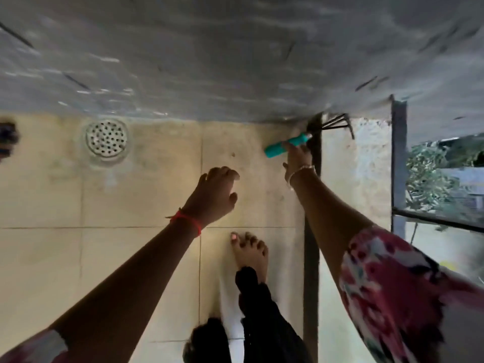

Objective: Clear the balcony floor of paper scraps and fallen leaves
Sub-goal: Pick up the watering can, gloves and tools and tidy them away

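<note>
We see the right hand (298, 157) at 1 o'clock, fingers wrapped round the teal handle of a hand rake (277, 148). The grip sits on the handle's upper half and the butt end pokes out toward 9 o'clock. The rake tines reach the corner where the grey wall (235, 61) meets the balcony floor (146, 195), above a dark strip (311, 258) that runs along the floor's right edge. The left hand (217, 192) hovers near centre, palm down, fingers loosely curled, grasping nothing. Task debris: we make out only one small dark speck (232, 154) on the beige tile, at 12 o'clock from the left hand and between the two hands; too small to call leaf or paper. Round perforated floor drain (106, 138) at 10 o'clock, just below the wall. Blurred dark object (7, 137) at the 9 o'clock edge, unidentifiable. Bare foot (250, 254) at 6 o'clock, toes pointing to 12. Metal railing (398, 163) at 3 o'clock, foliage beyond it. Red thread (187, 221) on the left wrist, pale bracelet (301, 170) on the right.
</note>
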Demonstrator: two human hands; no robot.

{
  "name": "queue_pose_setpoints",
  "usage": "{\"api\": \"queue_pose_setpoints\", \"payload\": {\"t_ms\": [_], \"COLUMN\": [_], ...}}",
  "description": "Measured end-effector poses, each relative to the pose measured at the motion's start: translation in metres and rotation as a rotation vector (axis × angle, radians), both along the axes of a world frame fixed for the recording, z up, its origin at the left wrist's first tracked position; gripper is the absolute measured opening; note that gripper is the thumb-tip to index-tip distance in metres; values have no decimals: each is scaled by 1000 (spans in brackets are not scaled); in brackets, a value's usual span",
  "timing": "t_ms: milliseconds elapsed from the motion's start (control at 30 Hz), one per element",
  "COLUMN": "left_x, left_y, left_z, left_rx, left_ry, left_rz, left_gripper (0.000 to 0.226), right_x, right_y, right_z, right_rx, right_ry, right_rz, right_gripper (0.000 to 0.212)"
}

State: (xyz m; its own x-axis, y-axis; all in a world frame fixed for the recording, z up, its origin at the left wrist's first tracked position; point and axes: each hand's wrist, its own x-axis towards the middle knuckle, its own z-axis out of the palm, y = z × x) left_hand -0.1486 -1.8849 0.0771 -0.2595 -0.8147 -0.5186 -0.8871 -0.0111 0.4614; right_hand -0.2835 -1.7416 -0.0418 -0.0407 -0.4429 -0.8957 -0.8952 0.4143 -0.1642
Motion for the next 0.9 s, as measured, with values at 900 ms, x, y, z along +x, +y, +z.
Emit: {"api": "queue_pose_setpoints", "payload": {"t_ms": [900], "left_x": [6], "left_y": [-7], "left_z": [470], "left_rx": [-107], "left_ry": [341], "left_rz": [109], "left_gripper": [28], "right_x": [24], "right_y": [-127], "right_z": [585], "right_rx": [-322], "right_ry": [-753], "right_rz": [-1148], "right_gripper": [30]}}
